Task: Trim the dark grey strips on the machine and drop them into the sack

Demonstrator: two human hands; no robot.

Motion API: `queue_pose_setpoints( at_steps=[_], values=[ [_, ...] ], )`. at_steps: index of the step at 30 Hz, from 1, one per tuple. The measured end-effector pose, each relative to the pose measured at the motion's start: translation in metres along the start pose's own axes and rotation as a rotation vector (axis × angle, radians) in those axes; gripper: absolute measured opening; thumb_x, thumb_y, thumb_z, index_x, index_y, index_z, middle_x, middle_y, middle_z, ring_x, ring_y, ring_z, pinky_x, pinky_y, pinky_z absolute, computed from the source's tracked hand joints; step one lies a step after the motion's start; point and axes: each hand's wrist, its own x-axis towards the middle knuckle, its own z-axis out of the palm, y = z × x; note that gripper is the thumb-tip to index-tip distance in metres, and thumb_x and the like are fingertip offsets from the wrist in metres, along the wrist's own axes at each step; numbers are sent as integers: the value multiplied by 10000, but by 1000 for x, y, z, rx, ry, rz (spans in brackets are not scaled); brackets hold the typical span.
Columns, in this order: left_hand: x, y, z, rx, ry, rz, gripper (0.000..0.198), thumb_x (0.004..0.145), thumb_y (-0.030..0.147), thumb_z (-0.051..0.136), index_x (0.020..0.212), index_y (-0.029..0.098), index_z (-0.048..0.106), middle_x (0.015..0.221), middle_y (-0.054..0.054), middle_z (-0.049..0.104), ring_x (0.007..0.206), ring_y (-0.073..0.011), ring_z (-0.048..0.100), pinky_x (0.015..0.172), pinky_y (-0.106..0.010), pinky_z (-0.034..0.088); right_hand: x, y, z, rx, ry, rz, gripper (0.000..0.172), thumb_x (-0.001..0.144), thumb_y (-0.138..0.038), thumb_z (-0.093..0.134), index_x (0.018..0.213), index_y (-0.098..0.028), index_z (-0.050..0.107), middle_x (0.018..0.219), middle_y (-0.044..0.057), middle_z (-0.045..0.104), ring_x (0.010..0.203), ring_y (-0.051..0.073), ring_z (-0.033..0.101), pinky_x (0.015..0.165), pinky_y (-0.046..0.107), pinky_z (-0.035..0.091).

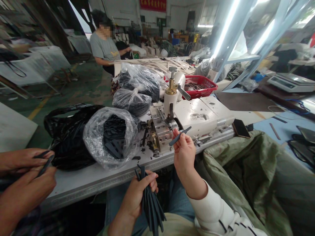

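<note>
My left hand [141,190], low over my lap, is closed around a bundle of dark blue-grey strips [154,213] that hang down from it. My right hand [184,149] is raised in front of the machine and pinches one short dark strip [176,140] between thumb and fingers. Just beyond that strip stands a white bench machine [169,101] with a metal feed plate and a brass-collared knob on top. Left of the machine, a clear plastic bag [91,137] gapes, with many similar dark strips [114,149] inside.
A co-worker's hands [34,177] hold dark strips at the left. A black bag [71,141], tied clear bags [133,100] and a red basket [200,86] surround the machine. Green sacking [236,164] lies at my right. Another person [104,46] stands beyond the table.
</note>
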Motion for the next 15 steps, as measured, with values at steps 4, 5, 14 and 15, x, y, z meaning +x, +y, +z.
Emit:
queue_pose_setpoints(
  at_steps=[4, 5, 14, 15],
  values=[
    [1, -2, 0, 0, 5, 0, 85, 703, 231, 764, 648, 213, 701, 501, 44, 476, 487, -93, 454, 566, -265, 446, 3, -8, -7, 152, -180, 324, 71, 847, -173, 600, 782, -200, 593, 874, 30, 762, 960, 163, 698, 975, 363, 484],
    [2, -3, -1, 4, 10, 1, 86, 696, 237, 769, 648, 213, 701, 504, 44, 472, 487, -93, 450, 564, -266, 448, 2, -10, -9, 217, -268, 414, 74, 833, -163, 606, 774, -205, 596, 910, 25, 760, 1028, 172, 675, 1011, 387, 459],
    [2, 4, 1, 78, -41, 13, 100, 742, 263, 710, 647, 233, 706, 504, 38, 478, 502, -103, 458, 583, -298, 474, -11, -23, -11, 392, -510, 498, 160, 782, -152, 625, 709, -237, 512, 1176, -10, 684, 1254, 187, 527, 1080, 465, 383],
    [2, 4, 1, 75, -39, 16, 97, 739, 256, 711, 645, 235, 708, 503, 39, 478, 498, -102, 457, 576, -296, 472, -11, -23, -11, 378, -494, 496, 167, 786, -153, 619, 704, -239, 502, 1164, -11, 689, 1247, 184, 533, 1077, 468, 385]
  ],
)
